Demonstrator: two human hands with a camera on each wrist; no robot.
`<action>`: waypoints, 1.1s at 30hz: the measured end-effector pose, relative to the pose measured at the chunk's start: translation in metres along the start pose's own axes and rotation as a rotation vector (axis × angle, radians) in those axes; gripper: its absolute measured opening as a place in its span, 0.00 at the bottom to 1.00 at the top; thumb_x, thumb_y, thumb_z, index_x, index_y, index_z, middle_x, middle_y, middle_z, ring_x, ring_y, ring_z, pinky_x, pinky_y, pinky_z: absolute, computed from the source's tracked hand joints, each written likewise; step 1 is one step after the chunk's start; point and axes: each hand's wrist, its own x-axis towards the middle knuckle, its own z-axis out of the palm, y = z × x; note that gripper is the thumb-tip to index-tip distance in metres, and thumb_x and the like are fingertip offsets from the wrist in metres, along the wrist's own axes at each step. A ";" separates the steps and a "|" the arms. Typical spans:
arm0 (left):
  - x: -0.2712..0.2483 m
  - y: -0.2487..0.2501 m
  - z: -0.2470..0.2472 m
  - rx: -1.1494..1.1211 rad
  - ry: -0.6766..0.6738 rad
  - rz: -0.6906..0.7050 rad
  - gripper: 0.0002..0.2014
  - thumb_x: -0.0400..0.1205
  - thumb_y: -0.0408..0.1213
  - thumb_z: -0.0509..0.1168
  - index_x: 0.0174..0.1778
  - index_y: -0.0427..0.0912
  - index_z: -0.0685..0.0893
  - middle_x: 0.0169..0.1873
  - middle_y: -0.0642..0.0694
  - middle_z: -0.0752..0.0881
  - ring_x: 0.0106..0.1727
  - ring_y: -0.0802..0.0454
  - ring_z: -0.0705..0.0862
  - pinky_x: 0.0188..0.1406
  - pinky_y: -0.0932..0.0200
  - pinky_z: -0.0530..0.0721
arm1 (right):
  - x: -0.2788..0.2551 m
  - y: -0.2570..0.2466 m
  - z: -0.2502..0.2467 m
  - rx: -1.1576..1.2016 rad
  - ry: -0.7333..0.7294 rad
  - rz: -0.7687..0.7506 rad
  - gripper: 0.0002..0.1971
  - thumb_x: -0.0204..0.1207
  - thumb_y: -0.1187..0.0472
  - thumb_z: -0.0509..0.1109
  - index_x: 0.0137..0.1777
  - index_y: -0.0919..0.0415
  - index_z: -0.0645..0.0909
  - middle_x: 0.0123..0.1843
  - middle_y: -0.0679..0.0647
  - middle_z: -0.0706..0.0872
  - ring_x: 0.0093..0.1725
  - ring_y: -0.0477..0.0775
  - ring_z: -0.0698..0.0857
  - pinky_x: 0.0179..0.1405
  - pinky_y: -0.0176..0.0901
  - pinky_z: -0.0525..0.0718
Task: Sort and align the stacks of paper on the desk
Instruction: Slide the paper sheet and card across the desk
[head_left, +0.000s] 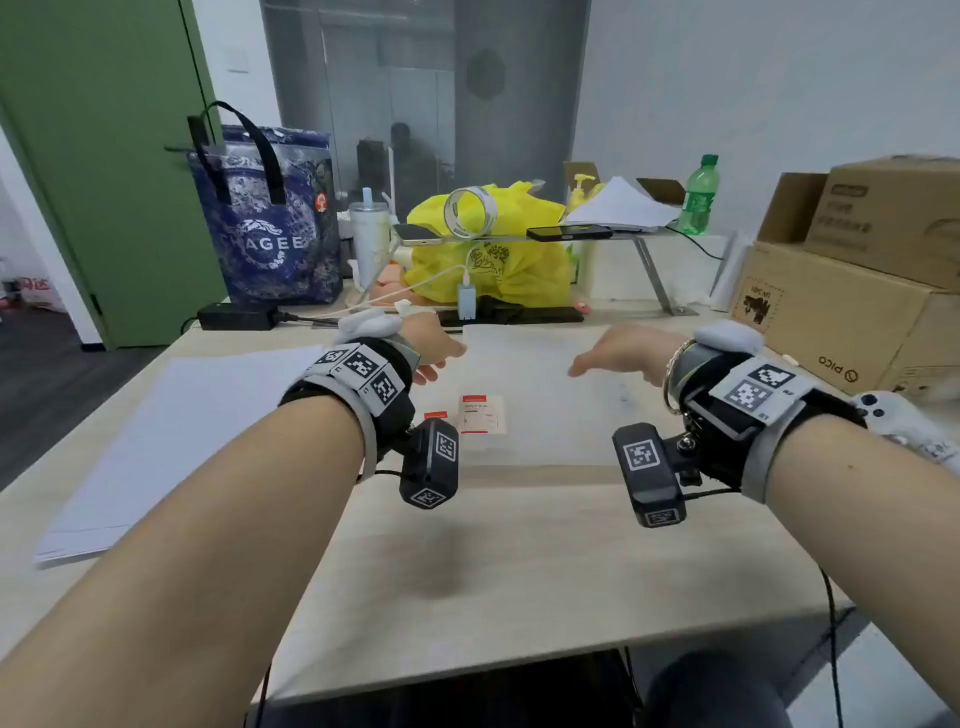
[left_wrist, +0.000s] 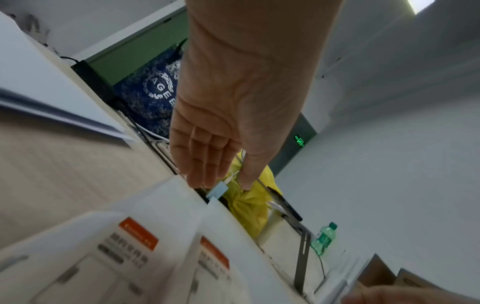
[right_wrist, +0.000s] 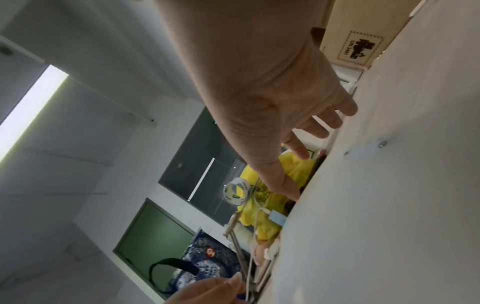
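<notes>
Two piles of white paper lie on the light wood desk. The left stack lies skewed near the desk's left edge. The middle stack carries small sheets with a red label. My left hand hovers over that stack's far left corner, fingers straight and together, holding nothing. My right hand hovers over its far right part, fingers spread and relaxed, empty too. In the left wrist view the labelled sheets look fanned and offset.
Behind the paper stand a black power strip, a metal riser shelf with phones, a yellow bag, a blue tote and a green bottle. Cardboard boxes crowd the right side; a white controller lies beside my right wrist.
</notes>
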 end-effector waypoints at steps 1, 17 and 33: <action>0.002 0.001 0.003 0.005 -0.020 -0.016 0.13 0.86 0.45 0.59 0.52 0.36 0.73 0.35 0.47 0.78 0.29 0.54 0.76 0.27 0.62 0.77 | 0.002 0.003 0.003 -0.023 -0.024 0.015 0.37 0.71 0.45 0.74 0.75 0.65 0.71 0.75 0.60 0.74 0.73 0.62 0.74 0.65 0.49 0.74; 0.009 0.010 0.036 0.256 -0.079 -0.044 0.29 0.84 0.53 0.60 0.70 0.30 0.74 0.56 0.38 0.82 0.58 0.45 0.82 0.61 0.55 0.80 | 0.021 0.033 0.022 -0.063 -0.138 0.072 0.44 0.68 0.38 0.74 0.77 0.64 0.65 0.76 0.59 0.72 0.61 0.59 0.75 0.55 0.46 0.75; 0.002 0.008 0.024 -0.018 -0.342 0.160 0.16 0.84 0.36 0.63 0.67 0.34 0.80 0.50 0.47 0.89 0.49 0.55 0.87 0.50 0.61 0.84 | -0.022 -0.028 0.037 -0.170 -0.317 -0.225 0.53 0.66 0.27 0.66 0.84 0.55 0.52 0.85 0.50 0.59 0.83 0.54 0.60 0.82 0.50 0.60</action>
